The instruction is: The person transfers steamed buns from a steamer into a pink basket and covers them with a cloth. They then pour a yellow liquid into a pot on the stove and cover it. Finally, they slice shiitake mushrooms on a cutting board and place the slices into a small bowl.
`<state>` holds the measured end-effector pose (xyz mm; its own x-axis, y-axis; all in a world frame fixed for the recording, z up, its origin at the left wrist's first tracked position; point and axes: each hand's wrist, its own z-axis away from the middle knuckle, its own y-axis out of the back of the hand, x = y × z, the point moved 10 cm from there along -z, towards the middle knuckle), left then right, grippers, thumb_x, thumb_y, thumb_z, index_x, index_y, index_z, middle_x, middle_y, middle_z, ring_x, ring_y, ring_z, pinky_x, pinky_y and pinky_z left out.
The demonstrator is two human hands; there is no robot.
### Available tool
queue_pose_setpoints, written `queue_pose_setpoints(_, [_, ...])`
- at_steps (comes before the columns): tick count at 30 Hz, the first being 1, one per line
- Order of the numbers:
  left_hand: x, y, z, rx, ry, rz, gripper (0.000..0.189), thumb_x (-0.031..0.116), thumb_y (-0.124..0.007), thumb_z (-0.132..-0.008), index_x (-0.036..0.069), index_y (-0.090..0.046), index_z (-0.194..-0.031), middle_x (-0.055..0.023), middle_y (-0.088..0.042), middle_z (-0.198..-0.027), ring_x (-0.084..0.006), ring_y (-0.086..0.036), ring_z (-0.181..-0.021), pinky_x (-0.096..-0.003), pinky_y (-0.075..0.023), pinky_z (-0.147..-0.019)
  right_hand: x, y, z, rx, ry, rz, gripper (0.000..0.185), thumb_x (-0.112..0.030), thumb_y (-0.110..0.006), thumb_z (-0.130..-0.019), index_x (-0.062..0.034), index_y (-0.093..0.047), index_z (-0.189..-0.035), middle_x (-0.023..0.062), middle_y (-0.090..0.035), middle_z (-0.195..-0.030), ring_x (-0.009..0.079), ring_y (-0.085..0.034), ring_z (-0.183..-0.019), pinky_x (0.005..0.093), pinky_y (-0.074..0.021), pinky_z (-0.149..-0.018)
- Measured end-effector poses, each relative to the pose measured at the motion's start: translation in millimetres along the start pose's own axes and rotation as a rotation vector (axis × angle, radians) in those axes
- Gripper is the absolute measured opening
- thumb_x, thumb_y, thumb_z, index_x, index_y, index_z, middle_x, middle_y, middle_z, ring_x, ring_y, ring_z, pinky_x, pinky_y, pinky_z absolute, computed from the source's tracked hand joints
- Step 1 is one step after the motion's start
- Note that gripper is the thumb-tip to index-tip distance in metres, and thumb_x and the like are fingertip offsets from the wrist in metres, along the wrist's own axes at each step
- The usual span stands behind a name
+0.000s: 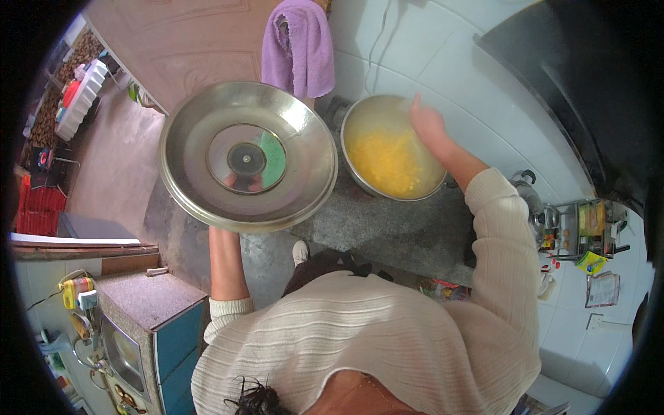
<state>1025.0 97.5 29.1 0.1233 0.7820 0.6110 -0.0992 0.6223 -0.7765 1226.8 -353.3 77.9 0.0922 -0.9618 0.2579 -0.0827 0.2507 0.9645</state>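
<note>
A large round metal pot lid [197, 140], its concave inner side facing up, is held up on the left by my left arm. The lid covers my left hand, so its grip is hidden. To the right, a metal pot or wok [363, 111] stands on the dark counter, with yellow, lumpy food [386, 161] in it under a light haze. My right hand [428, 122] is over the right side of this pan, one finger extended toward the wall; whether it holds anything is not clear.
A purple towel [298, 49] hangs behind the lid. Beyond my right arm are a lidded pot [528, 194] and a rack [591, 223] against the tiled wall. A black range hood [576, 78] overhangs at upper right. A sink [123, 347] is at lower left.
</note>
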Motion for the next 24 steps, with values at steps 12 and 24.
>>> queue_pose_setpoints(12, [1, 26, 17, 0.016, 0.104, 0.116, 0.043, 0.029, -0.074, -0.089, 0.0, -0.059, -0.117, -0.0093, -0.063, -0.097, -0.0194, -0.059, -0.08, -0.0285, -0.0474, -0.064, 4, -67, -5, -0.035, 0.009, 0.062, 0.058, -0.013, -0.05, -0.096, 0.0133, -0.036, -0.145, 0.0198, -0.072, -0.082, 0.0336, -0.071, -0.067, 0.0482, -0.0564, -0.059])
queue_pose_setpoints(24, [-7, 23, 16, -0.003, 0.104, 0.054, 0.044, 0.033, -0.072, -0.091, -0.001, -0.059, -0.116, -0.0088, -0.062, -0.095, -0.0166, -0.059, -0.082, -0.0283, -0.048, -0.063, 34, -164, 65, -0.691, -0.313, -0.809, 0.019, -0.014, -0.046, -0.097, 0.0001, -0.057, -0.102, 0.0167, -0.065, -0.073, 0.0241, -0.059, -0.052, 0.0401, -0.0472, -0.046])
